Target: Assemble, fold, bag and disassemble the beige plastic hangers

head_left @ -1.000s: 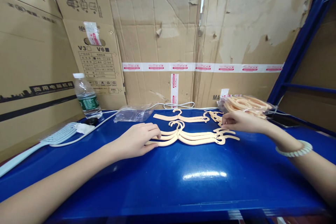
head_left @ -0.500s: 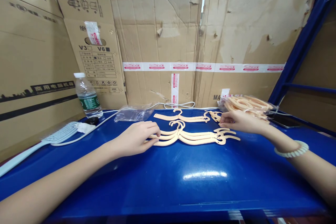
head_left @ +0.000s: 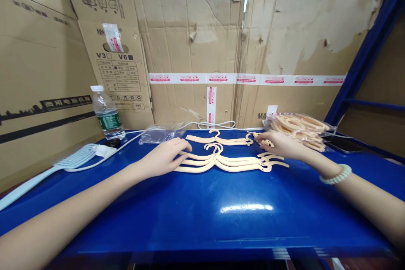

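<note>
Several cream plastic clothes hangers [head_left: 237, 166] lie stacked in a fan on the blue tabletop, hooks toward the back. My left hand [head_left: 166, 156] is over their left ends, thumb and fingers curved and a little apart, touching or just above them. Behind them lies another cream hanger group [head_left: 232, 140]. My right hand [head_left: 280, 144] reaches into a small pile of cream hanger parts [head_left: 267, 142] to the right of that group. Its fingers are bent down and closed on a part, mostly hidden by the hand.
Bagged cream hangers [head_left: 297, 128] are piled at the back right, beside a dark phone [head_left: 343, 144]. A clear plastic bag [head_left: 160, 134] and a white cable [head_left: 218, 125] lie at the back. On the left are a water bottle [head_left: 109, 120] and a pale blue hairbrush [head_left: 74, 158]. Cardboard [head_left: 190, 50] walls the back.
My left hand has shifted slightly left and up, and its thumb has lifted off the front hanger. My right hand has moved left, deeper over the small parts.
</note>
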Demonstrator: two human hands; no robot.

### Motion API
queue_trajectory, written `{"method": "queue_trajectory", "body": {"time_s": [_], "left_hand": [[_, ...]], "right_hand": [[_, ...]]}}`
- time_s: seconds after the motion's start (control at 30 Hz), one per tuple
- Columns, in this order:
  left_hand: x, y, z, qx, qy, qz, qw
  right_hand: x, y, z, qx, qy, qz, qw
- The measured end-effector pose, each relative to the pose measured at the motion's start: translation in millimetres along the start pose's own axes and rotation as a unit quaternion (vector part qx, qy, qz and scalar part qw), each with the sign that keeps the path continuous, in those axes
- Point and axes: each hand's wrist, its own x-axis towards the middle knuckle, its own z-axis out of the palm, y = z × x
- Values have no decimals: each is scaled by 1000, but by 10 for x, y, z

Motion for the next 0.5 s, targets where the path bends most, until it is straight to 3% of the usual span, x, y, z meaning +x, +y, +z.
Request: {"method": "queue_trajectory", "body": {"time_s": [0.13,0.3,0.5], "left_hand": [[84,-25,-8,23,-4,5,1000],[319,-70,-9,53,-57,6,997],[686,-271,198,56,-77,20,995]], "right_hand": [[121,9,85,-34,-15,-24,999],[234,-31,153,-54,-31,-50,997],[233,-18,167,-47,-38,-64,996]]}}
